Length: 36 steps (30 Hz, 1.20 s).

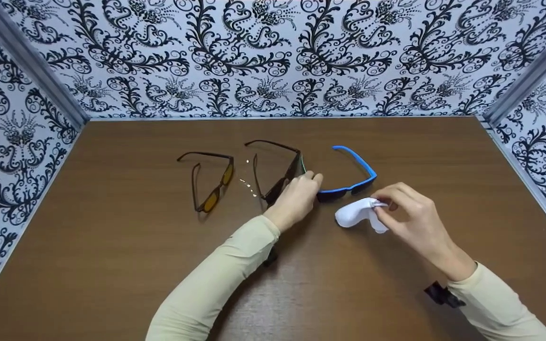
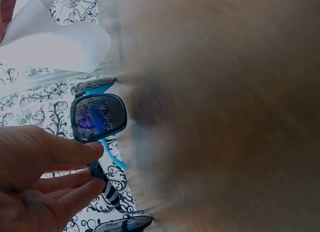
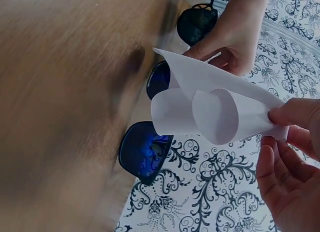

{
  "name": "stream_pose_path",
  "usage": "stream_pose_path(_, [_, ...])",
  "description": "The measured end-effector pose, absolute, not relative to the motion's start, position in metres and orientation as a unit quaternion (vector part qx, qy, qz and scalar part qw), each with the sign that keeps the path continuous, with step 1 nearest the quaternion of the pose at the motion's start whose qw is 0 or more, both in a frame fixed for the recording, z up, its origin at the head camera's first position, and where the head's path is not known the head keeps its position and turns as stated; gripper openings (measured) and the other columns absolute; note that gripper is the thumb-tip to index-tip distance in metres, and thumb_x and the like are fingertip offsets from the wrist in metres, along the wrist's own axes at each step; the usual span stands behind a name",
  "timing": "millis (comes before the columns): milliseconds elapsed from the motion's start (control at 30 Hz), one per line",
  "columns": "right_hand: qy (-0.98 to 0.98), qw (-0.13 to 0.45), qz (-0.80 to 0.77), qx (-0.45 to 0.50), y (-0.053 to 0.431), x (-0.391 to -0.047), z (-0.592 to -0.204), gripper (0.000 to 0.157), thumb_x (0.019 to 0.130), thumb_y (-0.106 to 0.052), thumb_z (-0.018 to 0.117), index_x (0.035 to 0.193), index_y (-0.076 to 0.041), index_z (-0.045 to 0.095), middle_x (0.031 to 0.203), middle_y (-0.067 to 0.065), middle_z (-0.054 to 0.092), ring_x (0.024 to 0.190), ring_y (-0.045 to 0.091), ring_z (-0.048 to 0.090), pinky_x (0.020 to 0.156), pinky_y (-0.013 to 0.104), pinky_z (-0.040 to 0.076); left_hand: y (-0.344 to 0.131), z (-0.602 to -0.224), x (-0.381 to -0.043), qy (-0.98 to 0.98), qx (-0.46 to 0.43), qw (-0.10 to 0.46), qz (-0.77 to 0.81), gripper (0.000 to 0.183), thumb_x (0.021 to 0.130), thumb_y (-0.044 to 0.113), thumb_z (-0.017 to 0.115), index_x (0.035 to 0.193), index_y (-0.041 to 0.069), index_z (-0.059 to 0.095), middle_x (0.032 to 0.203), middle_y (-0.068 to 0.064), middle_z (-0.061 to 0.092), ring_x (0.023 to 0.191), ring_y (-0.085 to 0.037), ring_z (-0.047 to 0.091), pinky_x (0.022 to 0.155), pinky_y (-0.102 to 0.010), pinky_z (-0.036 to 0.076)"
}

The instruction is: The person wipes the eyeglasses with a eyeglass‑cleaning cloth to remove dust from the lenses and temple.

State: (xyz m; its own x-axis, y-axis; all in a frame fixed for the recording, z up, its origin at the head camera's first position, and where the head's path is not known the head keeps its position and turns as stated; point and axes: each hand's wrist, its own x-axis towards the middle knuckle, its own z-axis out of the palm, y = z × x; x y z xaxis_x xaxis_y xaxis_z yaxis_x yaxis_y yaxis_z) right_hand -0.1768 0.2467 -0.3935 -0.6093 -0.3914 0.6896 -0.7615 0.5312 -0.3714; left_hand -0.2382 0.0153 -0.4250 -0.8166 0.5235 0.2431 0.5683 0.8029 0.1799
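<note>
Near the table's middle, my left hand (image 1: 297, 198) pinches one end of the blue-framed sunglasses (image 1: 368, 181). In the left wrist view, the thumb and fingers of the left hand (image 2: 45, 172) meet at the frame edge beside a dark reflective lens. My right hand (image 1: 413, 215) holds a folded white cloth (image 1: 356, 213) by one corner, thumb against fingers. The right wrist view shows that cloth (image 3: 175, 111) hanging in loose curls in front of the sunglasses' blue-tinted lenses (image 3: 145, 149). Part of the blue frame is hidden behind my left hand.
Left of my left hand stand dark sunglasses (image 1: 277, 187) with temples unfolded, partly covered by the hand. Farther left are yellow-lensed glasses (image 1: 212, 200), also unfolded. Small bright specks of light (image 1: 248, 184) lie between them on the brown table (image 1: 126, 255). Patterned walls (image 1: 273, 57) enclose the table.
</note>
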Motion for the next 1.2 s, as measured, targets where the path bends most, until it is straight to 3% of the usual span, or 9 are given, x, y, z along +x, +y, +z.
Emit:
stream_pose_path(267, [-0.838, 0.272, 0.323, 0.345, 0.244, -0.184, -0.391, 0.035, 0.066, 0.018, 0.076, 0.095, 0.001, 0.068, 0.089, 0.006, 0.064, 0.075, 0.014, 0.056, 0.068, 0.013, 0.042, 0.010, -0.422, -0.234, -0.935, -0.316, 0.095, -0.133, 0.015, 0.087, 0.004, 0.063, 0.101, 0.004, 0.058, 0.101, -0.010, 0.060, 0.087, -0.027, 0.065, 0.065, -0.036, 0.055])
stream_pose_path(400, [-0.836, 0.279, 0.307, 0.359, 0.238, -0.190, -0.377, 0.034, 0.067, 0.017, 0.076, 0.097, 0.003, 0.069, 0.090, 0.007, 0.065, 0.074, 0.014, 0.058, 0.069, 0.013, 0.044, -0.001, -0.412, -0.225, -0.921, -0.342, 0.115, -0.146, 0.020, 0.086, 0.006, 0.066, 0.104, 0.002, 0.059, 0.113, -0.013, 0.061, 0.105, -0.029, 0.061, 0.078, -0.037, 0.054])
stream_pose_path(600, [-0.831, 0.277, 0.279, 0.394, 0.220, -0.194, -0.359, 0.033, 0.069, 0.014, 0.075, 0.099, 0.001, 0.069, 0.093, 0.008, 0.065, 0.079, 0.016, 0.062, 0.072, 0.016, 0.048, -0.030, -0.398, -0.212, -0.900, -0.379, 0.153, -0.151, 0.022, 0.085, 0.003, 0.067, 0.106, -0.002, 0.061, 0.121, -0.023, 0.059, 0.120, -0.036, 0.052, 0.100, -0.041, 0.041])
stream_pose_path(733, [-0.832, 0.261, 0.216, 0.438, 0.200, -0.192, -0.368, 0.036, 0.067, 0.012, 0.075, 0.101, 0.001, 0.069, 0.095, 0.009, 0.065, 0.084, 0.022, 0.063, 0.072, 0.031, 0.053, -0.054, -0.390, -0.207, -0.917, -0.343, 0.123, -0.163, 0.034, 0.084, 0.002, 0.069, 0.116, -0.003, 0.059, 0.133, -0.028, 0.050, 0.130, -0.039, 0.041, 0.109, -0.043, 0.027])
stream_pose_path(833, [-0.834, 0.236, 0.188, 0.462, 0.181, -0.189, -0.385, 0.034, 0.070, 0.009, 0.075, 0.103, 0.001, 0.069, 0.097, 0.011, 0.065, 0.088, 0.027, 0.063, 0.075, 0.038, 0.053, -0.068, -0.387, -0.206, -0.931, -0.301, 0.106, -0.178, 0.040, 0.085, 0.005, 0.070, 0.122, -0.003, 0.057, 0.138, -0.029, 0.044, 0.135, -0.040, 0.033, 0.111, -0.045, 0.021])
stream_pose_path(967, [-0.843, 0.181, 0.177, 0.474, 0.160, -0.181, -0.405, 0.034, 0.077, -0.001, 0.075, 0.110, -0.001, 0.068, 0.101, 0.011, 0.065, 0.091, 0.024, 0.064, 0.077, 0.036, 0.053, -0.083, -0.390, -0.204, -0.936, -0.278, 0.116, -0.179, 0.041, 0.086, 0.008, 0.070, 0.123, -0.004, 0.057, 0.137, -0.031, 0.044, 0.135, -0.044, 0.031, 0.110, -0.051, 0.022])
stream_pose_path(1200, [-0.864, 0.063, 0.179, 0.467, 0.155, -0.172, -0.410, 0.047, 0.083, -0.023, 0.076, 0.125, -0.005, 0.062, 0.114, 0.008, 0.061, 0.100, 0.021, 0.061, 0.081, 0.037, 0.051, -0.097, -0.397, -0.202, -0.949, -0.248, 0.105, -0.161, 0.044, 0.087, 0.015, 0.069, 0.127, 0.002, 0.058, 0.146, -0.028, 0.034, 0.139, -0.044, 0.020, 0.109, -0.061, 0.015])
